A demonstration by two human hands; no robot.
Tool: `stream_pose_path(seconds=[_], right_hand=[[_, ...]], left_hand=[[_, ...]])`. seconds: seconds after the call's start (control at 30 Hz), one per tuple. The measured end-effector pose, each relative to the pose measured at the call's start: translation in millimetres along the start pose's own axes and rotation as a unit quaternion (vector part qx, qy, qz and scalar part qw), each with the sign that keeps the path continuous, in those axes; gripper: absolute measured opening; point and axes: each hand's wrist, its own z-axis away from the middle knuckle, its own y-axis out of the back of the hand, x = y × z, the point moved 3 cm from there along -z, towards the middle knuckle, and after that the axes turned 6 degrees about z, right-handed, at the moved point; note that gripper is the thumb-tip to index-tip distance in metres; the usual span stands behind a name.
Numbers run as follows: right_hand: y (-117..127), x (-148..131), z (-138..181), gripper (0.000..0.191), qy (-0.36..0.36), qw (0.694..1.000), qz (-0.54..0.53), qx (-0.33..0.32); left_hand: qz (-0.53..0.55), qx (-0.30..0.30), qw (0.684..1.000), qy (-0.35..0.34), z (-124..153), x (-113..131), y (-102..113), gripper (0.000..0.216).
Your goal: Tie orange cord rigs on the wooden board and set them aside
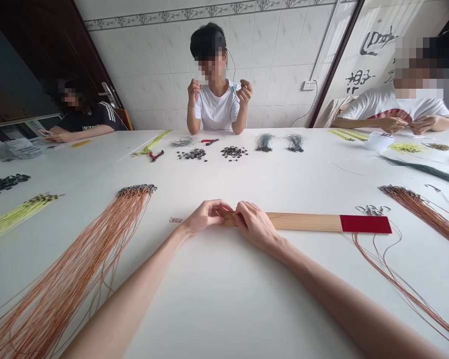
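A flat wooden strip (307,221) with a dark red end (365,224) lies crosswise on the table in front of me. My left hand (205,217) is closed at the strip's left end, thumb and fingers pinching there. Right beside it, my right hand (257,225) is closed over the same end, its fingertips bent down against the wood. Anything small between the right fingers is hidden. A small clear packet with red print (175,220) lies left of my left hand. Several metal hooks (372,210) rest behind the red end, and orange cords (381,267) trail in front of it.
Bundled orange cords with dark metal ends (108,239) lie at left, another orange bundle (426,212) at right. Yellow cords (22,214) lie far left. Across the table are red-handled pliers (156,156), piles of small dark parts (233,152) and three seated people, one opposite (217,102).
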Motion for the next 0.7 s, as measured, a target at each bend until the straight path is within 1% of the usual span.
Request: stream_pose_path(seconds=[0.23,0.4,0.6,0.7], right_hand=[[0.7,1.1,-0.5,0.021,-0.013,1.000,-0.018,-0.011],[0.9,1.2,0.0,0.022,-0.021,1.000,-0.012,-0.015],[-0.3,1.1,0.2,0.021,-0.016,1.000,-0.004,-0.018],[-0.7,1.4,0.1,0.021,-0.012,1.000,0.002,-0.013]], left_hand=[[0.012,0.000,1.000,0.007,-0.2,1.1,-0.2,0.027],[0.025,0.001,1.000,0.015,-0.6,-1.4,1.6,0.029],[0.004,0.020,1.000,0.019,-0.6,-4.5,3.8,0.030],[0.003,0.017,1.000,0.022,-0.2,-3.9,3.6,0.030]])
